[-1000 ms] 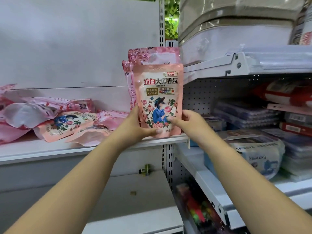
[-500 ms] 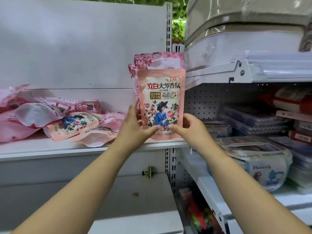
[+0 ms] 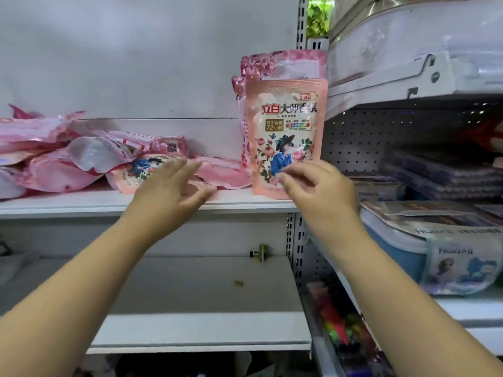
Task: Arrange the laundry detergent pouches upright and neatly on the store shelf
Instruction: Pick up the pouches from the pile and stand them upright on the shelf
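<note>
done: front pouch upright at shelf 3 o'clock end, two upright behind
left: pile flat, 9 o'clock
left hand: fingers released, over pile
right hand: fingers loosely curled, empty

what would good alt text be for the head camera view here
A peach detergent pouch stands upright at the right end of a white store shelf, with more upright pouches behind it. The right hand hovers at its base while the left hand, fingers straight, reaches toward a heap of fallen pink pouches.
</note>
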